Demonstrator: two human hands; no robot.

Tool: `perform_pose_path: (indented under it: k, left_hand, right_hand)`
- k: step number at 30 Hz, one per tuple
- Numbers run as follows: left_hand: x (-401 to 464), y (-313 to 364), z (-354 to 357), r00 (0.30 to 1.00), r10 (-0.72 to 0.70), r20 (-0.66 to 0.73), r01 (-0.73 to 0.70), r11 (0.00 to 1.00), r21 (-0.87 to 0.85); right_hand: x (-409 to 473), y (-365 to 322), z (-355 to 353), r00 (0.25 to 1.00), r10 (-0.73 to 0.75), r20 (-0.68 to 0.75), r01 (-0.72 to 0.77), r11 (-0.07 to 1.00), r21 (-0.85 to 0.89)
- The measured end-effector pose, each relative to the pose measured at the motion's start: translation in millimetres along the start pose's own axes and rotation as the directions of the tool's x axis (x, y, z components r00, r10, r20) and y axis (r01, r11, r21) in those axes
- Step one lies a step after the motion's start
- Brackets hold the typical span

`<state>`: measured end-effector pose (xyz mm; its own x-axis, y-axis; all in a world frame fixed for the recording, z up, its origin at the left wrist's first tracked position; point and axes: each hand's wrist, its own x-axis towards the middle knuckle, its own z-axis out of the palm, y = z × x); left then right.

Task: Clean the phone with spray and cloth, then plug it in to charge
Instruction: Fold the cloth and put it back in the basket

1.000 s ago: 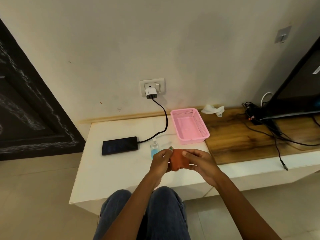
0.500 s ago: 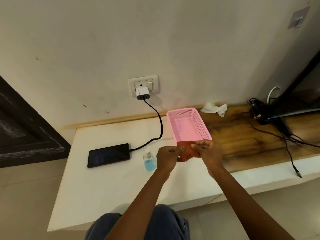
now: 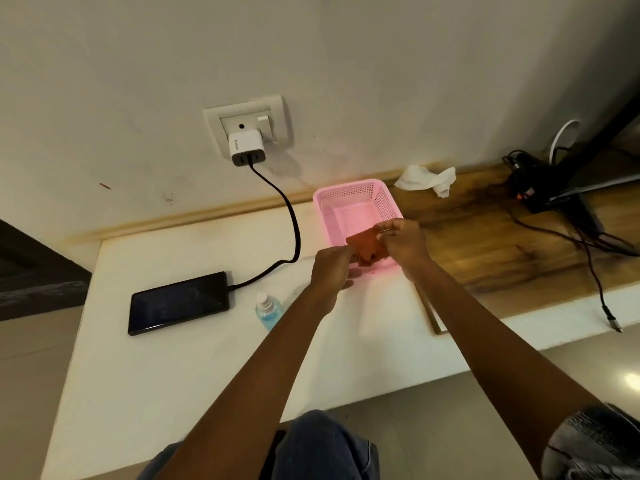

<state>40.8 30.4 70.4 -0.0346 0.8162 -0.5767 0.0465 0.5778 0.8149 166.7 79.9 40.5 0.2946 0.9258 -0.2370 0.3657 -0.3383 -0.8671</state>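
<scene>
Head view: your hands, left (image 3: 331,271) and right (image 3: 403,241), pinch the rust-orange cloth (image 3: 366,247) over the pink plastic mesh basket (image 3: 349,194). Lower it flat inside, then let go.

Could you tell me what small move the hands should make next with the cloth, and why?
Probably lower the folded orange cloth into the pink plastic basket and release: both hands hold it over the basket's near edge, and the black phone already has its cable attached.

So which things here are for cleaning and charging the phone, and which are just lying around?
For the job: phone, orange cloth, spray bottle, charger, black cable.
Just lying about: pink basket, crumpled tissue, tangled wires.
</scene>
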Motion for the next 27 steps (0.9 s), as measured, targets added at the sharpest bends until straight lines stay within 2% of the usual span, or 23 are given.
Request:
perform_pose_path:
  k: [4, 8, 11, 18, 21, 24, 27]
  left_hand:
    - [0.4, -0.8, 6.5, 0.995, -0.02, -0.098, 0.019, 1.0, -0.011]
    - [-4.0, -7.3, 10.9, 0.989, -0.021, -0.145, 0.013, 0.998, -0.06]
    - [-9.3, -15.7, 7.5, 0.988, -0.014, -0.155, -0.007, 0.991, -0.132]
    - [-30.8, -31.5, -6.1, 0.989, -0.006, -0.147, -0.013, 0.991, -0.131]
    - [-45.7, -37.6, -14.8, 0.993, -0.01, -0.114, -0.003, 0.993, -0.114]
    - [-61.5, -45.8, -26.9, 0.994, -0.015, -0.106, 0.012, 1.0, -0.02]
    - [-72.8, -59.5, -42.8, 0.977, -0.136, -0.164, 0.138, 0.99, -0.001]
  right_hand:
    - [10.4, 6.3, 6.5, 0.998, 0.057, 0.03, -0.055, 0.997, -0.06]
    - [12.2, 9.9, 7.2, 0.999, 0.042, -0.016, -0.044, 0.986, -0.159]
    - [6.4, 12.7, 4.5, 0.998, -0.01, -0.066, -0.007, 0.968, -0.25]
    - [-35.7, 6.1, 3.5, 0.982, -0.172, -0.079, 0.147, 0.958, -0.247]
    - [-62.3, 4.1, 9.8, 0.97, -0.244, -0.01, 0.237, 0.949, -0.209]
    - [-90.1, 1.8, 20.5, 0.952, -0.287, 0.104, 0.302, 0.938, -0.17]
    - [-114.5, -1.1, 38.7, 0.934, -0.263, 0.244, 0.303, 0.942, -0.146]
